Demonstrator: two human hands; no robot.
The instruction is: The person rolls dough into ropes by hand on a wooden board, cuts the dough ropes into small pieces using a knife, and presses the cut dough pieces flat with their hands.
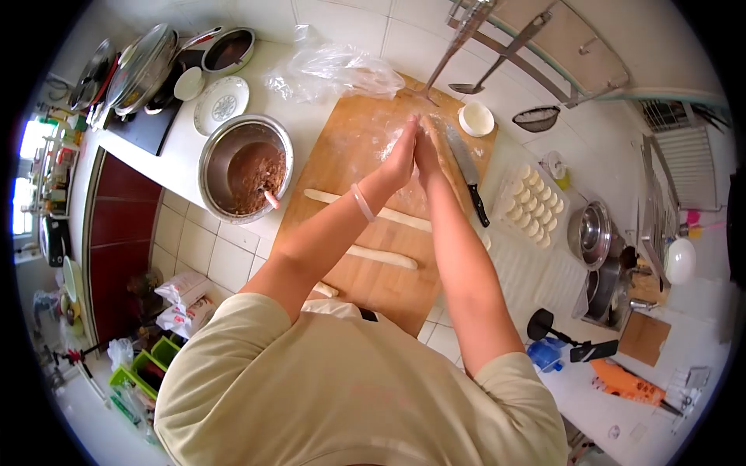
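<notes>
My left hand, with a pale bracelet on its arm, meets my right hand palm to palm over the floured wooden board. Their fingers are stretched out; nothing shows between the palms, whose inner sides are hidden. Beside my right hand lies a long wooden piece, perhaps a rolling pin, and a black-handled knife. Long dough strips lie across the board, partly behind my arms. A shorter dough piece is near its front edge.
Left of the board stands a metal bowl of brownish filling, with a patterned plate behind. A plastic bag lies at the back. On the right are a small white bowl, a tray of round dough pieces, and hanging utensils.
</notes>
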